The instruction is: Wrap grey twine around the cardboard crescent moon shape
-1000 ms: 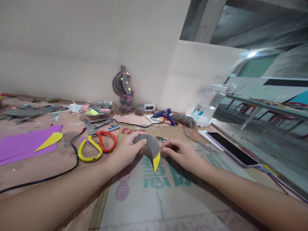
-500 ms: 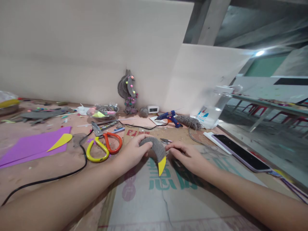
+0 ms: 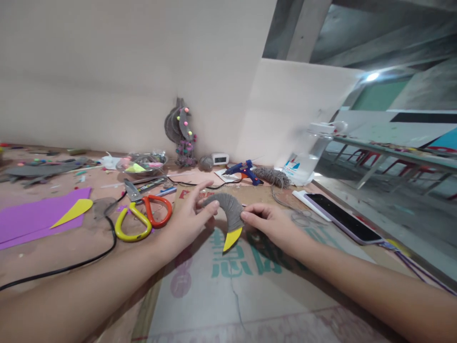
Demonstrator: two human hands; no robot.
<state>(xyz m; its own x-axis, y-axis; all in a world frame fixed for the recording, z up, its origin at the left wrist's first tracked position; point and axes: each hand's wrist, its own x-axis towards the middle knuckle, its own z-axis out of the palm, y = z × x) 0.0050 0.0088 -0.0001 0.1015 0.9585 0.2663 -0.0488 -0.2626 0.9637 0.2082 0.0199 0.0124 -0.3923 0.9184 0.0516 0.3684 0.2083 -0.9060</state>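
Observation:
A crescent wrapped in grey yarn (image 3: 230,208), with a bare yellow tip (image 3: 233,239) pointing down, is held above a printed board (image 3: 200,305). My right hand (image 3: 266,220) pinches its right edge between thumb and fingers. At the crescent's left end is my left hand (image 3: 194,216), its fingers spread and thumb apart, near or lightly touching the yarn. A thin grey strand (image 3: 236,300) trails down the board below the yellow tip.
Scissors (image 3: 134,223), purple sheets (image 3: 39,214) and a yellow cutout (image 3: 75,212) lie left. Behind are a glue gun (image 3: 246,171), yarn bundle (image 3: 273,177) and decorated hanging piece (image 3: 183,131). A phone (image 3: 342,216) and water jug (image 3: 307,155) stand right.
My left hand has loosened and spread its fingers. My right hand has closed on the crescent's right edge. The crescent has turned so its yellow tip points more to the left. The view has shifted slightly right.

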